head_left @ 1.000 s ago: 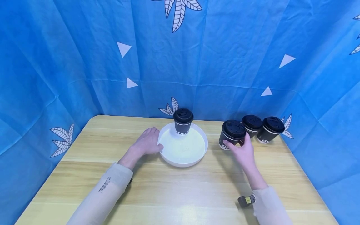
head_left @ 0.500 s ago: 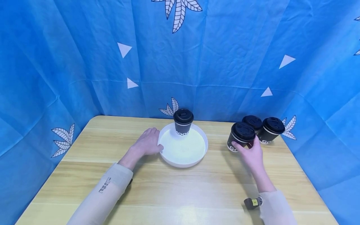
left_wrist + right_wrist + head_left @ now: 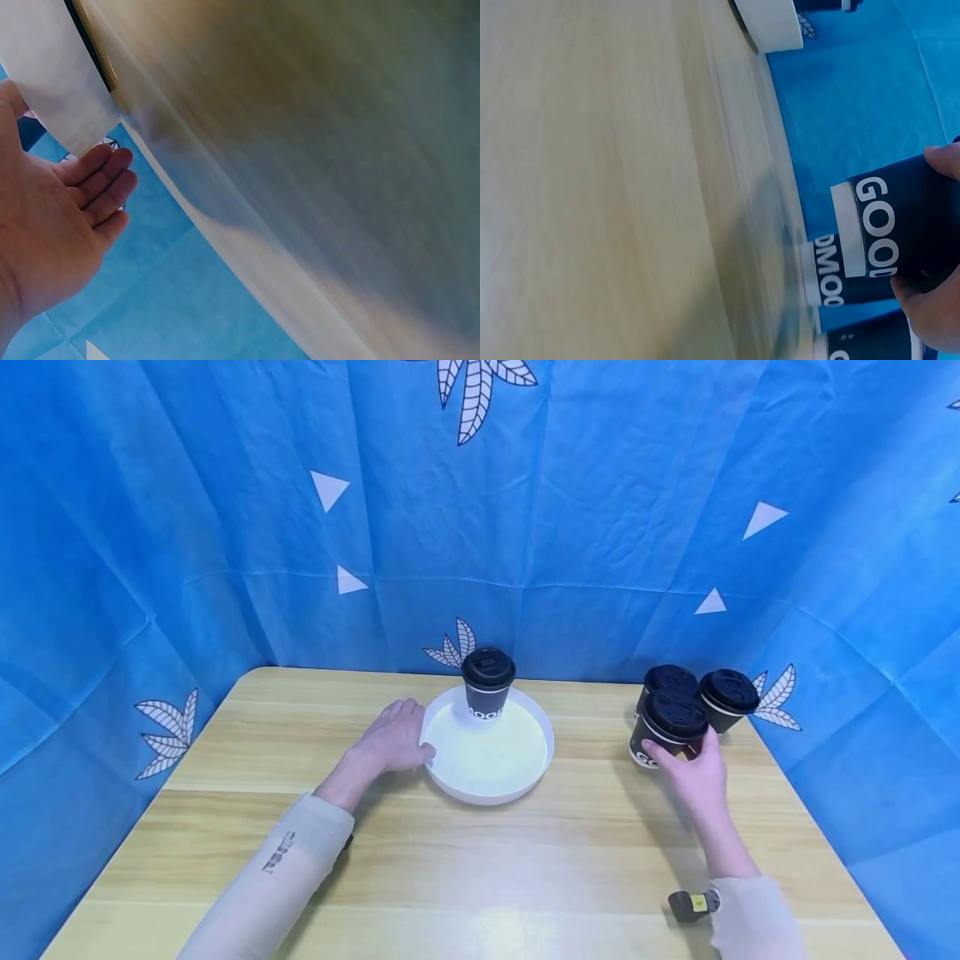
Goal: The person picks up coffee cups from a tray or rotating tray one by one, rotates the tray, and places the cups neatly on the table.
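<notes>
My right hand [image 3: 693,768] grips a dark lidded paper coffee cup [image 3: 675,717] round its side, at the right of the table. In the right wrist view this cup [image 3: 885,225] shows white lettering and a pale base band. Just behind it are two matching cups, one [image 3: 670,678] partly hidden by it and one [image 3: 727,693] to the right. My left hand [image 3: 393,739] holds the left rim of a round white tray [image 3: 487,797], its thumb over the edge. Another such cup [image 3: 487,685] stands upright at the tray's back. In the left wrist view, the fingers [image 3: 109,184] curl near the tray's wall [image 3: 60,75].
The light wooden table [image 3: 480,877] ends at a blue patterned cloth [image 3: 450,527] hanging behind and at both sides. A small dark device [image 3: 692,906] is fixed at the right sleeve cuff. Bare wood lies between the tray and the right-hand cups.
My right hand has moved right with its cup, which now overlaps the cup behind it. The left hand and the tray have stayed in place.
</notes>
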Action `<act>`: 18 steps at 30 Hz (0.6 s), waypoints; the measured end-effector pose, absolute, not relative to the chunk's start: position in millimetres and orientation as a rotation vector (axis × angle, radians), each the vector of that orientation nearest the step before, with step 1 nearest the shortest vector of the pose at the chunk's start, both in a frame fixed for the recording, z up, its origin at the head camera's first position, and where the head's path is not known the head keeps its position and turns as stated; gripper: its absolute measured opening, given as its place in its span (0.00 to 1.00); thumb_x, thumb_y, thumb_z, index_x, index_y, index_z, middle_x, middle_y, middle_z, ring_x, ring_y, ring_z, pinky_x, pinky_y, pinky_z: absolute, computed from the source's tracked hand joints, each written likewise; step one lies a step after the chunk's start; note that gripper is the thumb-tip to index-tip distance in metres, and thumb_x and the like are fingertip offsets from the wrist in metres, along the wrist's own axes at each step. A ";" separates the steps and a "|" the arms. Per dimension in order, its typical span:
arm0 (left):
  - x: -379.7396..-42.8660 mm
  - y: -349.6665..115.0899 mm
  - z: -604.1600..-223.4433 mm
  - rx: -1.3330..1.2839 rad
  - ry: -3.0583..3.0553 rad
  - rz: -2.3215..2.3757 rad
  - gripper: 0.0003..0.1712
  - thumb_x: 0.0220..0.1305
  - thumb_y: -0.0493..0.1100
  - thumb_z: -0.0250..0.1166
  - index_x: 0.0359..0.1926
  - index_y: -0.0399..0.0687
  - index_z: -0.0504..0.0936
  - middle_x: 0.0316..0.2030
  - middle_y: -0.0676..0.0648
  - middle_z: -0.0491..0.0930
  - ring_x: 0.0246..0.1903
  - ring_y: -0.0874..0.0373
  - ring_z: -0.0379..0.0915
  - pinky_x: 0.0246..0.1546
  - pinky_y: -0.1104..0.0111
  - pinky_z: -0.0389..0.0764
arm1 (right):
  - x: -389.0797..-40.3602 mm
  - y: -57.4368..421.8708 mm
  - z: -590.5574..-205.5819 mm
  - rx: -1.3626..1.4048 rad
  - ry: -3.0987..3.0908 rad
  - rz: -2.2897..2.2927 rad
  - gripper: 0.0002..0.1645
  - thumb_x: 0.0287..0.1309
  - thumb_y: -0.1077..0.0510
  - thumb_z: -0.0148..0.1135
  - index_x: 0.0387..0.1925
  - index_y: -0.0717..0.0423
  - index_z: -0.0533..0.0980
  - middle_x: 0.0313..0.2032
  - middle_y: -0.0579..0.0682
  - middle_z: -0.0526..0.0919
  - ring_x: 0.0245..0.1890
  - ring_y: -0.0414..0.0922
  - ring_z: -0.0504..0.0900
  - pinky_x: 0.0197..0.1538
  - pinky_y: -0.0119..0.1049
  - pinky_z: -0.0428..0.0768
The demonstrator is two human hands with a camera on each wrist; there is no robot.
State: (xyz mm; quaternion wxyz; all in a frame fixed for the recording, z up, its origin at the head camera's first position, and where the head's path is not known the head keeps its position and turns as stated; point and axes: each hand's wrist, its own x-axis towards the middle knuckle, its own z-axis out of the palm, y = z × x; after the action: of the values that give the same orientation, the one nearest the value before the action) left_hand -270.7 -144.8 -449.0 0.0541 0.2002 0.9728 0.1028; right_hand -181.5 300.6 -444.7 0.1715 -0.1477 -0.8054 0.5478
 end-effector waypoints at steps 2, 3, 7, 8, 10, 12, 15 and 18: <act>-270.9 -145.2 -449.5 0.607 2.952 0.307 0.47 0.62 0.56 0.63 0.71 0.24 0.64 0.70 0.28 0.65 0.73 0.34 0.57 0.79 0.47 0.52 | -178.8 303.5 -444.4 -0.438 -2.284 1.550 0.53 0.58 0.57 0.76 0.77 0.60 0.56 0.72 0.58 0.67 0.72 0.57 0.69 0.76 0.48 0.66; -270.9 -145.3 -449.7 0.606 2.950 0.307 0.48 0.63 0.56 0.63 0.71 0.24 0.64 0.71 0.27 0.64 0.74 0.34 0.56 0.80 0.47 0.51 | -177.6 305.0 -444.5 -0.447 -2.285 1.545 0.53 0.58 0.57 0.76 0.77 0.59 0.56 0.72 0.58 0.67 0.72 0.57 0.69 0.76 0.47 0.67; -270.7 -145.8 -448.8 0.601 2.942 0.312 0.49 0.63 0.56 0.63 0.73 0.24 0.62 0.73 0.27 0.61 0.76 0.33 0.53 0.80 0.47 0.49 | -175.3 312.9 -447.6 -0.474 -2.292 1.511 0.52 0.57 0.56 0.76 0.77 0.58 0.58 0.70 0.56 0.68 0.70 0.56 0.70 0.75 0.45 0.69; -270.7 -145.9 -448.6 0.599 2.941 0.313 0.49 0.64 0.56 0.63 0.73 0.24 0.62 0.73 0.27 0.61 0.76 0.33 0.52 0.80 0.47 0.49 | -174.9 314.9 -448.2 -0.484 -2.292 1.503 0.52 0.57 0.56 0.76 0.76 0.58 0.59 0.70 0.56 0.69 0.70 0.56 0.70 0.74 0.44 0.70; -270.9 -146.2 -448.7 0.597 2.942 0.317 0.49 0.64 0.56 0.63 0.73 0.24 0.62 0.74 0.27 0.61 0.76 0.33 0.52 0.80 0.47 0.49 | -174.6 319.5 -449.4 -0.504 -2.291 1.487 0.51 0.57 0.56 0.77 0.76 0.58 0.59 0.69 0.56 0.70 0.69 0.55 0.71 0.73 0.43 0.71; -270.9 -146.9 -449.3 0.597 2.945 0.319 0.49 0.64 0.56 0.63 0.73 0.24 0.62 0.74 0.27 0.61 0.76 0.33 0.52 0.80 0.47 0.49 | -173.2 323.6 -449.6 -0.536 -2.294 1.479 0.52 0.58 0.55 0.76 0.77 0.57 0.59 0.69 0.56 0.69 0.69 0.55 0.71 0.74 0.44 0.70; -271.3 -147.2 -450.7 0.602 2.949 0.320 0.49 0.63 0.56 0.63 0.73 0.24 0.62 0.73 0.27 0.61 0.76 0.33 0.53 0.80 0.46 0.49 | -170.9 330.2 -450.2 -0.575 -2.293 1.475 0.53 0.58 0.55 0.76 0.77 0.58 0.57 0.70 0.57 0.69 0.70 0.56 0.70 0.75 0.47 0.69; -270.6 -147.0 -450.5 0.606 2.951 0.325 0.48 0.63 0.56 0.63 0.72 0.24 0.63 0.73 0.27 0.61 0.75 0.33 0.53 0.80 0.47 0.49 | -168.3 336.7 -451.5 -0.623 -2.301 1.461 0.55 0.58 0.54 0.76 0.78 0.58 0.55 0.71 0.58 0.67 0.70 0.56 0.69 0.75 0.48 0.67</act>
State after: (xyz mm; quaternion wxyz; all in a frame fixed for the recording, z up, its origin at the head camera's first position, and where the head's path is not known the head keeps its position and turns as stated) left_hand -270.6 -147.0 -450.5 0.0559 0.1996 0.9724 0.1071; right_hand -168.3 336.7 -451.5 0.1717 -0.2196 -0.8108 0.5148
